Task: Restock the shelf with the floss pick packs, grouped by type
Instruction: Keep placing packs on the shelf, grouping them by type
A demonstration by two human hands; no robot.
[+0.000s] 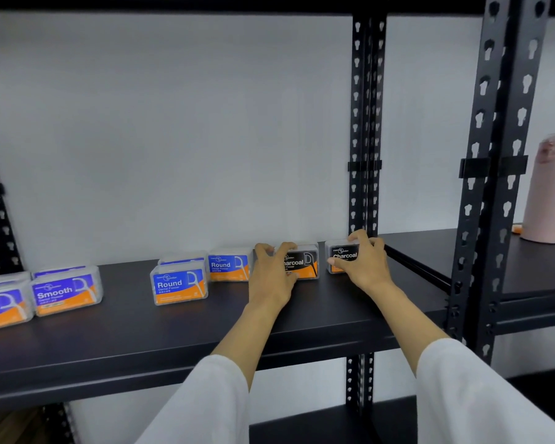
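On the black shelf board (173, 334) stand clear floss pick packs in groups. Far left are two blue "Smooth" packs (66, 293), with more behind them. In the middle stand blue "Round" packs (179, 285), one set further back (228, 263). At the right, near the wall, are two black "Charcoal" packs. My left hand (274, 272) grips the left Charcoal pack (303, 262) from its left side. My right hand (364, 262) grips the right Charcoal pack (342, 255) from its right side. Both packs rest on the shelf, a small gap apart.
Black perforated uprights (366, 123) stand right behind the Charcoal packs, and a thicker one (500, 155) stands nearer on the right. A pink bottle (550, 190) stands on the neighbouring shelf. A lower shelf (318, 424) shows beneath.
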